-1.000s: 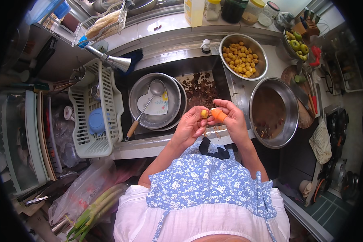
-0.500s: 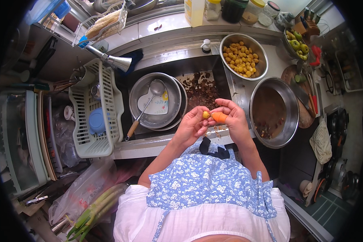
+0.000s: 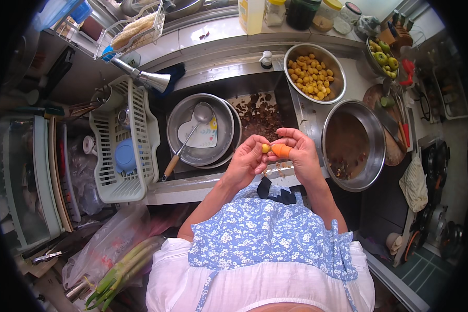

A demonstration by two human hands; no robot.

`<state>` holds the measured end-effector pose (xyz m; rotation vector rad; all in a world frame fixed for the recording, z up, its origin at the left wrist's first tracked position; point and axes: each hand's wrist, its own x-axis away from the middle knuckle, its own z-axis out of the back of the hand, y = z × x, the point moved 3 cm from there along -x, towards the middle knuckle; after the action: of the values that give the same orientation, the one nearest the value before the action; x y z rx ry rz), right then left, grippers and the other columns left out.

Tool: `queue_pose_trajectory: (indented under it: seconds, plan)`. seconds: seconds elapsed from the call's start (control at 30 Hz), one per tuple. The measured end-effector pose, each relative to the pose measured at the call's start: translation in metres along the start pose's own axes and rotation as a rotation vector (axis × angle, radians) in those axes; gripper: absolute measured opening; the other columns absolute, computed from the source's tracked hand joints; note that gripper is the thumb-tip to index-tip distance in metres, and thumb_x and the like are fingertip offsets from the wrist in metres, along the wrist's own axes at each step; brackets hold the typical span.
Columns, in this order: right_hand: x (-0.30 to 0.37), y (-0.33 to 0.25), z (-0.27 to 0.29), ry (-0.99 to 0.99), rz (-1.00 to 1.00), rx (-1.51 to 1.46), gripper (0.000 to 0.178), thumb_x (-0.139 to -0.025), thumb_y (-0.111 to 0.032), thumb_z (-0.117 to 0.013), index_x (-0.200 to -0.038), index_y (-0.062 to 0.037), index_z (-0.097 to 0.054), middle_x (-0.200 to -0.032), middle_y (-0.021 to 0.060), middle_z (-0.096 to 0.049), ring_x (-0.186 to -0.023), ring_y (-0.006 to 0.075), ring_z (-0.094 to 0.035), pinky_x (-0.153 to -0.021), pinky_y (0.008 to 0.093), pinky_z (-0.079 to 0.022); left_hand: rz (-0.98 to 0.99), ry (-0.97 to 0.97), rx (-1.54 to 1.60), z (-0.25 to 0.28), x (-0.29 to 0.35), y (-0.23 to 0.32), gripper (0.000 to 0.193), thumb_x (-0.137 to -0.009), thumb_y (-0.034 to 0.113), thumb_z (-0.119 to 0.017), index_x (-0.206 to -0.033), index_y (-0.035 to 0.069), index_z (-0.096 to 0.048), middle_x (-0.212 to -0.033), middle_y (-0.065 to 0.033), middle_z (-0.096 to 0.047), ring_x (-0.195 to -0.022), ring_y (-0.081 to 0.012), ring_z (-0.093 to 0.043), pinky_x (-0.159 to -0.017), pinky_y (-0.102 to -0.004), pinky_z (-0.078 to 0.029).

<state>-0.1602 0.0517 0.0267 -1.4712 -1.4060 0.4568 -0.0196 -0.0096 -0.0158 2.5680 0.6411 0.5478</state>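
Note:
Over the sink's front edge, my left hand (image 3: 247,158) pinches a small peeled yellow chestnut (image 3: 265,148) between thumb and fingertips. My right hand (image 3: 304,156) is closed round a short orange tool (image 3: 281,151), its tip against the chestnut; I cannot make out its blade or exact kind. Brown shell scraps (image 3: 262,112) cover part of the dark sink just beyond my hands. To the right, a steel bowl (image 3: 377,151) holds murky brown water with a few dark chestnuts. Behind it, another steel bowl (image 3: 339,75) is filled with peeled yellow chestnuts.
Nested metal pans (image 3: 172,130) hold a ladle (image 3: 203,113) and a heart-shaped dish in the sink's left part. Further left stands a pale dish rack (image 3: 138,130). A cutting board (image 3: 395,151) with a knife lies at the right. Jars (image 3: 302,13) line the back ledge.
My hands stay together in nearly the same place. The orange tool has shifted slightly left against the chestnut; everything else looks the same.

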Motion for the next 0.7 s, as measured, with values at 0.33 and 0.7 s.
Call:
queue_pose_trajectory:
  seconds: [0.33,0.7]
  plan:
    - [0.002,0.0,-0.005,0.004,0.049,0.109,0.04,-0.086,0.003,-0.062,-0.122,0.0077,-0.046,-0.095,0.0131,-0.063,-0.085,0.0168,-0.065,-0.076,0.0276,-0.056,0.035,0.064,0.022,-0.004,0.001,-0.003,0.028,-0.1,0.032,-0.047,-0.11,0.007,-0.052,-0.076,-0.0038,-0.055,-0.052,-0.0045,-0.047,-0.041,-0.0136,-0.033]
    - [-0.001,0.003,0.009,0.09,0.055,0.283,0.032,-0.093,-0.002,-0.053,-0.124,0.0041,-0.049,-0.095,0.0112,-0.065,-0.081,0.0126,-0.065,-0.072,0.0249,-0.055,0.047,0.077,0.095,-0.003,0.002,0.002,0.025,-0.102,0.031,-0.044,-0.114,0.009,-0.048,-0.087,-0.0101,-0.058,-0.049,-0.0077,-0.044,-0.041,-0.0165,-0.031]
